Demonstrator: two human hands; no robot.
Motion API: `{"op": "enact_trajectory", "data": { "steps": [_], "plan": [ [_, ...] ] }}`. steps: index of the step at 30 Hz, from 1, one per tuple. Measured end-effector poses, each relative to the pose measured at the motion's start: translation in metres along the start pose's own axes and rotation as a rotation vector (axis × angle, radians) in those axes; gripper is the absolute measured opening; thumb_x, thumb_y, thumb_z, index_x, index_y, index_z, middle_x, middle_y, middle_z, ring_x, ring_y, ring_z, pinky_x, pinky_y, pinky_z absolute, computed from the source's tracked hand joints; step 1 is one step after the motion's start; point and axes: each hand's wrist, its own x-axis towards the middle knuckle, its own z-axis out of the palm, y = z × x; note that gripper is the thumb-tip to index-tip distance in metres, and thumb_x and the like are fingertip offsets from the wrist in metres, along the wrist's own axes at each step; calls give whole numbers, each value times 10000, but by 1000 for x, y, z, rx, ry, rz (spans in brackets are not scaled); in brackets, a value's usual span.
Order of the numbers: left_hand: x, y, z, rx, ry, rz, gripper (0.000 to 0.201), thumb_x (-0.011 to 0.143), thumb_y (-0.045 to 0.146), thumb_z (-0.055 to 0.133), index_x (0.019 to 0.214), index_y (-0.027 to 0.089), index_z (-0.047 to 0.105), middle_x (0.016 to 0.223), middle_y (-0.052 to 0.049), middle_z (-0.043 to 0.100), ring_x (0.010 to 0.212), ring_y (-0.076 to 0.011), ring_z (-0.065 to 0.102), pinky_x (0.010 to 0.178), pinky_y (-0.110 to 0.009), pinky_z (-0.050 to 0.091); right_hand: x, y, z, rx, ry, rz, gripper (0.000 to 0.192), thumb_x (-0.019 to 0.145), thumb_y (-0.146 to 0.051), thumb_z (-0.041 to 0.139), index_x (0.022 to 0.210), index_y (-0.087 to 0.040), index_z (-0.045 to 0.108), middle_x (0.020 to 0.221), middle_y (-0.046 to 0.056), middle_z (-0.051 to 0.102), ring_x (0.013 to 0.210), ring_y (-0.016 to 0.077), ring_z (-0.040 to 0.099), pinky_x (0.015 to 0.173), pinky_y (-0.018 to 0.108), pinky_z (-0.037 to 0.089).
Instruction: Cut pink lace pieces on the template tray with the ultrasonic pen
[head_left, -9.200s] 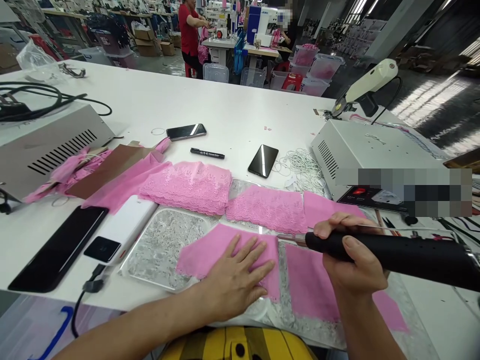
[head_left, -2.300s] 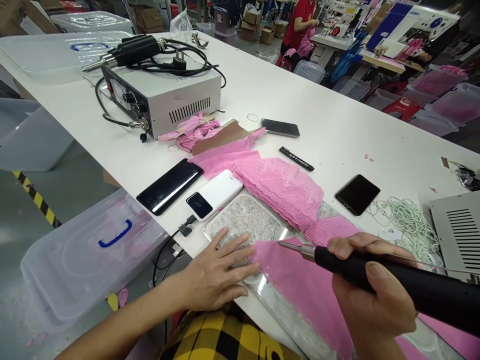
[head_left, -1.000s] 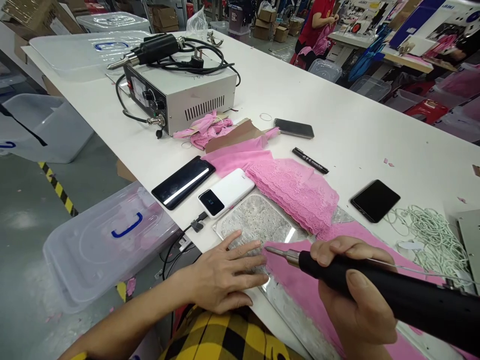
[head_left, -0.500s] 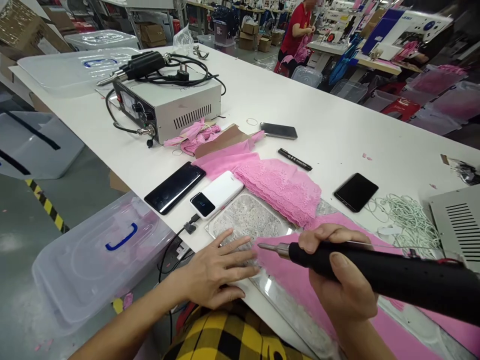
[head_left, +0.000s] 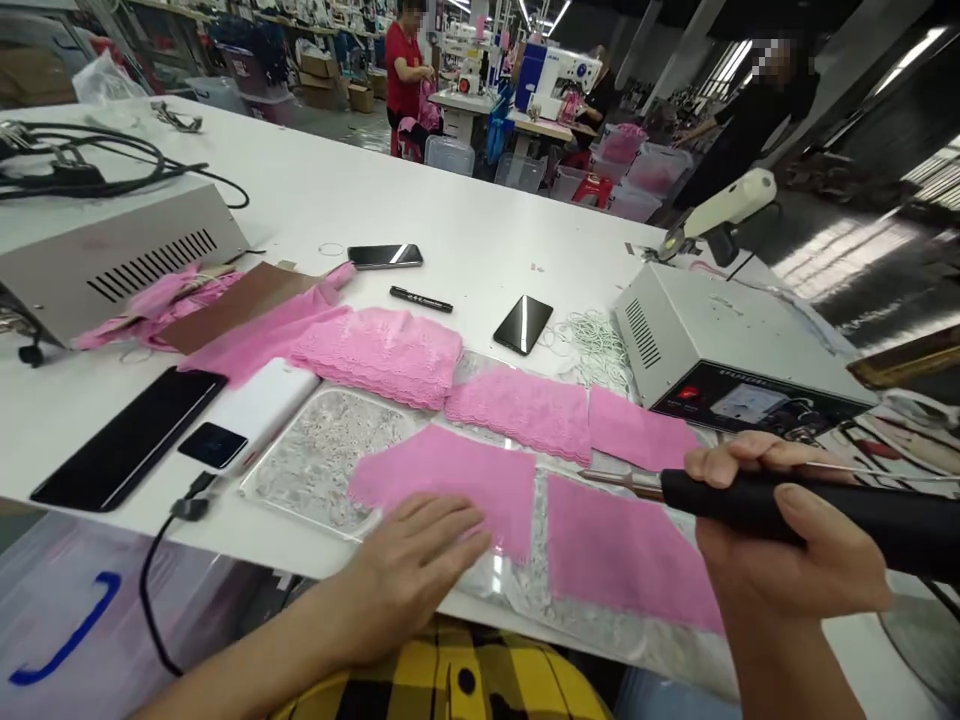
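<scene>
My right hand (head_left: pixel 787 545) grips a black ultrasonic cutter (head_left: pixel 750 505). Its metal tip points left, over the gap between pink fabric pieces; whether it touches is unclear. My left hand (head_left: pixel 420 560) lies flat with fingers outstretched on the lower edge of a pink fabric piece (head_left: pixel 465 475). To its right lies a second pink piece (head_left: pixel 615 550). Behind them are a scalloped lace piece (head_left: pixel 525 408) and a plain pink piece (head_left: pixel 641 427). All rest on a clear sheet over a mottled grey board (head_left: pixel 315 460).
Stacked pink lace (head_left: pixel 382 350), a white power bank (head_left: pixel 255 410), a large black phone (head_left: pixel 127 435), a marker (head_left: pixel 420 299) and two more phones, one here (head_left: pixel 523 323), surround the board. Grey control boxes stand left (head_left: pixel 150 250) and right (head_left: pixel 757 320). Co-workers are in the background.
My view has swung right, bringing the right control box into sight. The cutter tip has moved away from beside my left fingers to the right, and separate fabric pieces now show.
</scene>
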Motion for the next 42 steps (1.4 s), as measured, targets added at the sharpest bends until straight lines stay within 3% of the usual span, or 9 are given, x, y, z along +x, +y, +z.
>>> {"op": "enact_trajectory", "data": {
  "steps": [5,11,20,42],
  "plan": [
    [49,22,49,-44,-129,70,237,943,86,469,1123,94,623,1112,-131,706,1061,-218,643,835,-335,525,-9,18,-37,79,57,74,148,584,-222,600,723,-211,647,724,-9,573,495,132,518,520,351,448],
    [59,39,79,60,-217,83,239,977,250,512,1129,116,639,1184,-134,678,1184,-247,595,1016,-398,465,-6,35,-38,149,-45,120,129,641,-243,626,766,-221,646,772,-2,598,530,137,542,556,358,495],
    [53,48,81,127,-152,-11,335,998,329,468,1206,116,623,1288,-131,641,1260,-282,558,1067,-434,448,-9,52,-27,210,-122,258,126,710,-243,635,833,-216,628,871,6,598,608,117,569,659,350,526],
    [49,47,82,86,-119,17,318,977,340,531,1165,109,643,1221,-124,673,1258,-277,559,1104,-454,407,-10,55,-26,188,-142,227,125,712,-224,628,835,-237,645,841,-6,599,608,123,571,669,358,546]
  ]
}}
